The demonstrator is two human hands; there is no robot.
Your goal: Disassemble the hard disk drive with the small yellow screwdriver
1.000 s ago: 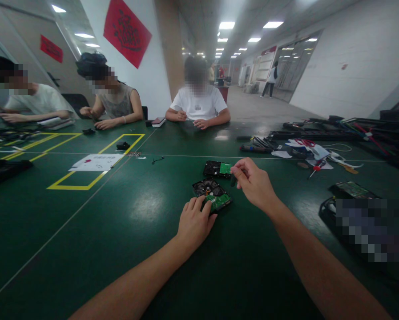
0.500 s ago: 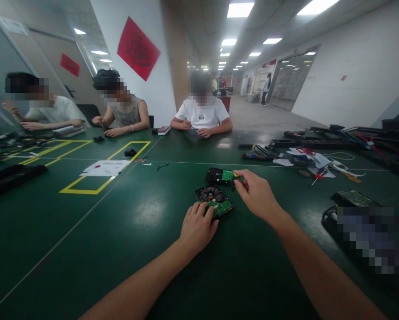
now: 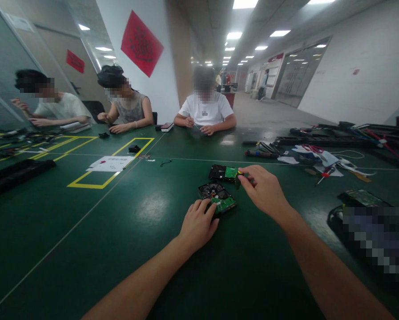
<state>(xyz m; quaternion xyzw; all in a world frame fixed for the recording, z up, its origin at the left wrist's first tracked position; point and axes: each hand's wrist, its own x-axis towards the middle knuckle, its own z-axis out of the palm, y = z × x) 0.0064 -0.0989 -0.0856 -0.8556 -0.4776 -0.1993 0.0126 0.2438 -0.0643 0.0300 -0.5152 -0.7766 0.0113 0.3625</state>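
My left hand (image 3: 198,226) lies over the near edge of a hard drive (image 3: 223,205), its fingers bent onto the green circuit board and its thumb along the side. The drive's far part is black with a round, fan-like pattern. Just beyond it is a second hard drive (image 3: 218,172), black with a green board at its right end. Beside that end, my right hand (image 3: 265,189) pinches a small dark piece with a yellow end (image 3: 240,172) between thumb and fingertips. The fingers partly hide this piece, so I cannot make out its kind.
On the right lie a red-handled screwdriver (image 3: 325,175), cables, papers and a circuit board (image 3: 366,198) beside a blurred-out item. A paper sheet (image 3: 110,164) lies across yellow tape at left. A long black part (image 3: 19,178) is farther left. Several people sit across the table.
The whole view has shifted slightly to the right and up. Both hands keep nearly the same places, the left on the near drive, the right pinching the dark, yellow-ended piece.
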